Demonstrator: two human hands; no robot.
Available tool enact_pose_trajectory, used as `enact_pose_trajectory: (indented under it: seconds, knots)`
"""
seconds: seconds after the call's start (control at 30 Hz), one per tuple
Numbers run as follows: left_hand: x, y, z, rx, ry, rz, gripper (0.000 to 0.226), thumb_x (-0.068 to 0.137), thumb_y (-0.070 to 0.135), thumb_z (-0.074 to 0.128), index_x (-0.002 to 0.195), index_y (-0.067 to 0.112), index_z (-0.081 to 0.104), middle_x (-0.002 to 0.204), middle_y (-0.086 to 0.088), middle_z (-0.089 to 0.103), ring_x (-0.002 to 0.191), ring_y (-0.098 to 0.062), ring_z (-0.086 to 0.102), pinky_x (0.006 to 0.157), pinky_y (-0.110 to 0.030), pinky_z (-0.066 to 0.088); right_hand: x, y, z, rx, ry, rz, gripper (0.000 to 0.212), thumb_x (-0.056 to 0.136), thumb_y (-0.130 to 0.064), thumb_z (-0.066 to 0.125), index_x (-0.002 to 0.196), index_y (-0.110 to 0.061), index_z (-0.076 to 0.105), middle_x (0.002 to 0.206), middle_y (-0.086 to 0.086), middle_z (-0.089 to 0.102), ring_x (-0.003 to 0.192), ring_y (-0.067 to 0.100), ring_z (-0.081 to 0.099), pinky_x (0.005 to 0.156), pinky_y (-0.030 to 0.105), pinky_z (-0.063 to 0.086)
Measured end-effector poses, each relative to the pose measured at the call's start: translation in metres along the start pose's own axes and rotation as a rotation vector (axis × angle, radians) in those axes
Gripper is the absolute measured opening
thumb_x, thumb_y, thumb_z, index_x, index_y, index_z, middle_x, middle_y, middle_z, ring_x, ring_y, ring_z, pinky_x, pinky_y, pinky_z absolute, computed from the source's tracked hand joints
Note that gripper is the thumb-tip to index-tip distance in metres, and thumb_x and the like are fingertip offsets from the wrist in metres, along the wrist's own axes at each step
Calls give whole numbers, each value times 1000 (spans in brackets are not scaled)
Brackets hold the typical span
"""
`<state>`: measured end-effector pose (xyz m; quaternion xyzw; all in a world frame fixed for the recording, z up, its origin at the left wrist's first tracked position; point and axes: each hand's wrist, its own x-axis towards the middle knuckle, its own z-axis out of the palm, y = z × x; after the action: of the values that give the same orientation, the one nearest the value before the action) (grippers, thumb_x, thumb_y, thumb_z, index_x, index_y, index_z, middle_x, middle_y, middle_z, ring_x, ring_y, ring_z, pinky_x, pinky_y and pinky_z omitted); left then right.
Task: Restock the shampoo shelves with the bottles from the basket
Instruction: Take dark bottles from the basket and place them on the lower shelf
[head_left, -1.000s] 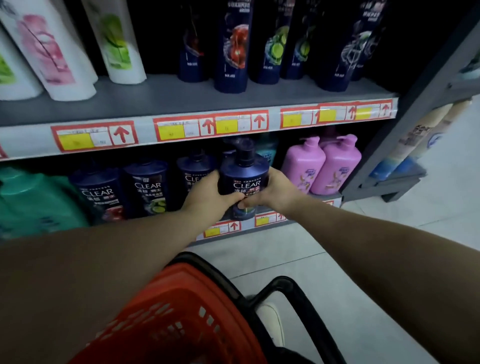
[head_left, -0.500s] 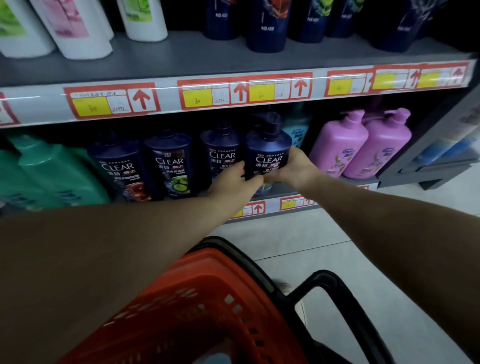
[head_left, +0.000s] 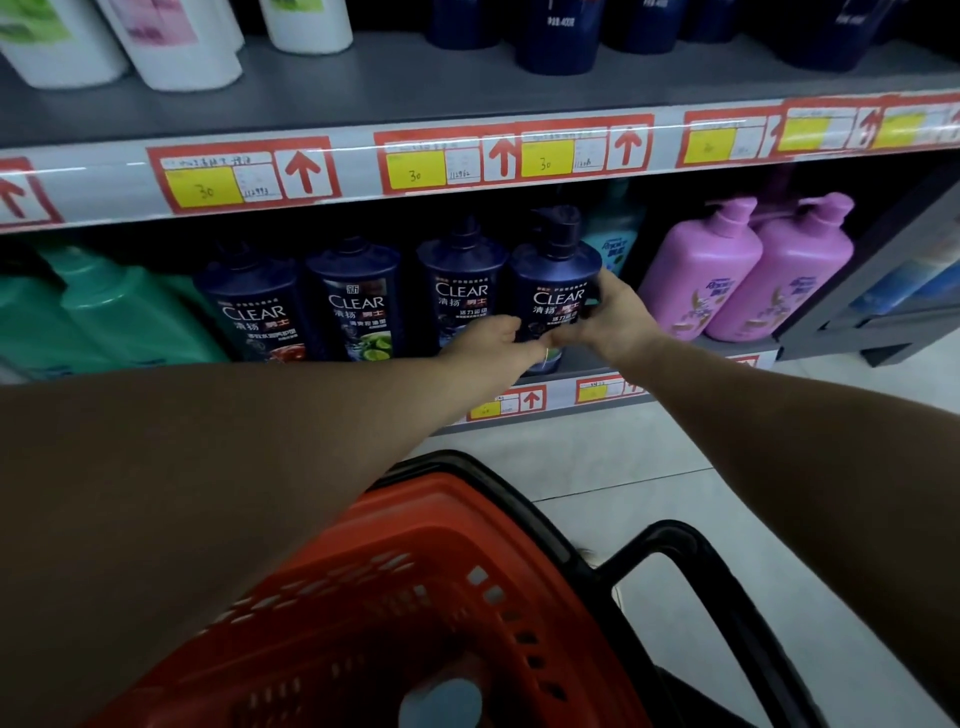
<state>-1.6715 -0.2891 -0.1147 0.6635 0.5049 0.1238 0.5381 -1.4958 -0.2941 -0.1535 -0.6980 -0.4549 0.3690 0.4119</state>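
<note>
1. Both hands are on the dark blue pump-top CLEAR shampoo bottle (head_left: 555, 270). It's around 1 o'clock from the middle of the view, at the front of the grey lower shelf (head_left: 587, 364).
2. The left hand (head_left: 493, 345) has its grip curled round the bottle's lower left. The right hand (head_left: 615, 317) is grasping the right side, thumb across the label.
3. The bottle's base is hidden behind the fingers, so I can't tell if it's sitting flat on the shelf.
4. Three more dark blue CLEAR bottles (head_left: 353, 301) stand in a row at its 9 o'clock, and two pink pump bottles (head_left: 727, 275) are at its 3 o'clock.
5. A teal bottle (head_left: 613, 239) behind it is mostly covered.
6. The bottles on the grey upper shelf (head_left: 467, 83) are cut off at the top edge.
7. The red plastic basket with a black handle (head_left: 426, 587) is at 6 o'clock. A pale blue round thing (head_left: 441, 701) inside is blurry and cropped, no idea what it is.
</note>
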Motion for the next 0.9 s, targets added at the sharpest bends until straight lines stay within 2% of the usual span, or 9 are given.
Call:
enact_pose_trajectory:
  seconds: [0.07, 0.1, 0.2, 0.23, 0.3, 0.4, 0.57, 0.7, 0.9]
  knots:
    - [-2, 3, -3, 10, -14, -15, 52, 92, 22, 59, 138, 4, 45, 133, -6, 56, 113, -18, 51, 107, -39, 41, -1, 0, 2, 15, -3, 31, 84, 56, 9, 87, 127, -17, 52, 113, 3, 69, 111, 22, 64, 103, 47, 49]
    - [-3, 4, -5, 9, -27, -28, 50, 92, 20, 59, 137, 4, 46, 136, -8, 55, 109, -16, 50, 107, -39, 41, -1, 0, 4, 18, -18, 51, 86, 56, 8, 87, 129, -18, 50, 115, 4, 69, 112, 22, 64, 104, 47, 49]
    - [-8, 4, -16, 12, -45, -44, 35, 91, 18, 60, 125, 9, 56, 107, 4, 61, 101, -16, 48, 104, -40, 42, -4, -1, 7, -27, -37, 151, 90, 54, -3, 90, 132, -19, 47, 120, 2, 67, 112, 24, 64, 104, 51, 48]
    - [-11, 3, -21, 22, -48, -46, 35, 91, 20, 60, 124, 12, 56, 109, 4, 60, 106, -17, 51, 106, -40, 42, -9, -6, 7, -63, -41, 185, 87, 57, -6, 91, 131, -18, 48, 120, 2, 67, 112, 24, 63, 104, 51, 47]
    - [-19, 2, -32, 43, -44, -44, 53, 91, 24, 61, 140, 13, 45, 133, -3, 55, 121, -19, 51, 108, -37, 41, -23, -20, 8, -129, -49, 237, 64, 67, -9, 88, 122, -15, 54, 113, 3, 67, 104, 23, 63, 101, 45, 49]
    - [-39, 1, -52, 124, -30, -20, 58, 90, 28, 61, 144, 16, 42, 136, -3, 54, 121, -18, 53, 103, -34, 44, -47, -43, 6, -242, -60, 238, 23, 80, -13, 80, 82, -20, 58, 83, -2, 61, 77, 14, 57, 78, 35, 50]
    - [-89, 0, -85, 233, -6, 23, 39, 87, 33, 62, 124, 22, 60, 120, -11, 66, 104, -26, 64, 84, -36, 55, -88, -89, 14, -423, -48, 7, 11, 84, -16, 74, 76, -15, 67, 87, 11, 72, 77, 22, 66, 79, 37, 54]
    - [-140, -3, -108, 316, -11, 83, 26, 89, 33, 60, 113, 26, 65, 114, -11, 69, 102, -25, 65, 85, -41, 56, -130, -137, 29, -466, -93, -212, 10, 87, -13, 63, 81, -15, 71, 73, 5, 71, 66, 18, 66, 72, 36, 57]
    - [-212, -13, -140, 431, 137, 255, 26, 90, 23, 61, 113, 16, 68, 108, 0, 70, 95, -13, 63, 91, -24, 48, -191, -181, 66, -466, -99, -417, 14, 85, -9, 60, 82, -18, 71, 67, -2, 66, 64, 14, 61, 66, 26, 49]
